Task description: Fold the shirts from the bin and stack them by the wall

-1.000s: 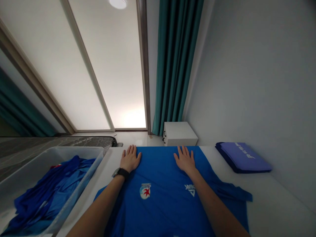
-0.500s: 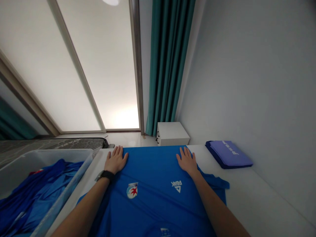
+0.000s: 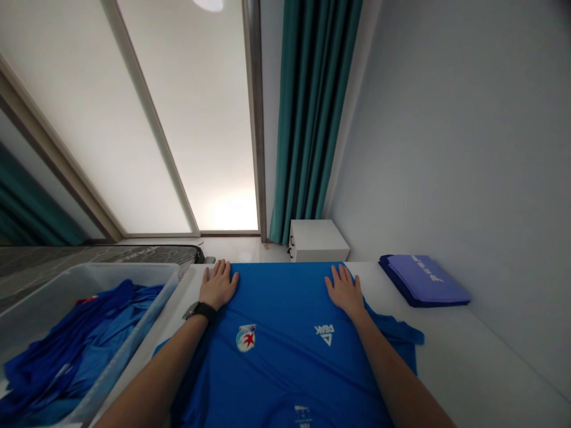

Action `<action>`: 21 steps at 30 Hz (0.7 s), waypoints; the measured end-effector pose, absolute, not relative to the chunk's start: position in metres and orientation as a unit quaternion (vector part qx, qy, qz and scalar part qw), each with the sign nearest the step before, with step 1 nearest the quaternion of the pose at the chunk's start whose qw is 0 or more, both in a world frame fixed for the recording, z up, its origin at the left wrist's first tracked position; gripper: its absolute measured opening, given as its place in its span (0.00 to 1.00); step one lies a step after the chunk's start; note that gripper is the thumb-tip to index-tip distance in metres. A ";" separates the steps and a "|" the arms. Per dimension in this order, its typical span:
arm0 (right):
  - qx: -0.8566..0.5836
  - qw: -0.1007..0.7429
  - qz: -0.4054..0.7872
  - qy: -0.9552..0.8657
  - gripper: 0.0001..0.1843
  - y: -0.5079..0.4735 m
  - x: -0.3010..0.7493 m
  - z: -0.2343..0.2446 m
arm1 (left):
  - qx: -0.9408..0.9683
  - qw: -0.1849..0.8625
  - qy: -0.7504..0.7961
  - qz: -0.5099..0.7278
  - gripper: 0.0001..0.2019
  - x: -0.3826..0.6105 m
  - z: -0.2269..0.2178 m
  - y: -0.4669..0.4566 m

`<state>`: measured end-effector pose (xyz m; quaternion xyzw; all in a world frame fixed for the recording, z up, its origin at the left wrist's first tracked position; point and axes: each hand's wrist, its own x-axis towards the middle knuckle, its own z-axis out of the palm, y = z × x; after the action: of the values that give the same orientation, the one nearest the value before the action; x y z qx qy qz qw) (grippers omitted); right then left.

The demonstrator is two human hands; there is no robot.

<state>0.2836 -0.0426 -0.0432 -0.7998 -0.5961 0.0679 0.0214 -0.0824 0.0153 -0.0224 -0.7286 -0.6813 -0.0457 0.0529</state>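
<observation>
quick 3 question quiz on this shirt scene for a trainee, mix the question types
1. True or false: both hands lie flat on the blue t-shirt.
2. Which wrist wears the black watch? A) left B) right
3. What lies in the grey plastic bin to the left?

Key
1. True: left hand and right hand press its far edge.
2. A
3. Loose blue garments.

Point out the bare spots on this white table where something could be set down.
Bare table lies right of the blue shirt, in front of the folded purple stack. A narrow strip runs between the shirt and the grey bin. The middle is crowded: left hand and right hand lie flat on the shirt.
</observation>
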 end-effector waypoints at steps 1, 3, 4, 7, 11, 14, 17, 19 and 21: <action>-0.801 0.023 0.065 -0.595 0.36 -0.043 0.283 -0.043 | -0.735 0.069 -0.672 -0.056 0.29 -0.080 -0.021 0.012; -0.803 0.025 0.057 -0.593 0.36 -0.043 0.282 -0.043 | -0.754 0.086 -0.648 -0.072 0.29 -0.072 -0.020 0.003; -0.804 0.025 0.053 -0.592 0.36 -0.044 0.281 -0.043 | -0.765 0.083 -0.635 -0.075 0.29 -0.067 -0.021 -0.002; -0.804 0.020 0.049 -0.592 0.35 -0.044 0.281 -0.043 | -0.793 0.054 -0.603 -0.068 0.29 -0.052 -0.025 -0.021; -0.804 0.014 0.063 -0.591 0.35 -0.043 0.282 -0.038 | -0.807 0.044 -0.587 -0.058 0.30 -0.041 -0.032 -0.037; -0.797 0.011 0.062 -0.600 0.36 -0.046 0.274 -0.033 | -0.809 0.047 -0.583 -0.060 0.30 -0.041 -0.034 -0.037; -0.760 0.015 0.072 -0.645 0.36 -0.055 0.254 -0.030 | -0.809 0.043 -0.583 -0.058 0.30 -0.042 -0.034 -0.032; -0.730 0.017 0.092 -0.677 0.37 -0.063 0.239 -0.029 | -0.810 0.042 -0.582 -0.061 0.30 -0.042 -0.034 -0.029; -0.707 0.020 0.100 -0.700 0.38 -0.069 0.227 -0.030 | -0.811 0.042 -0.579 -0.067 0.30 -0.042 -0.034 -0.026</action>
<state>0.2272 -0.0694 -0.0301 -0.7069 -0.6999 0.1000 0.0200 -0.0418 -0.0264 -0.0337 -0.8113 -0.5794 -0.0666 0.0417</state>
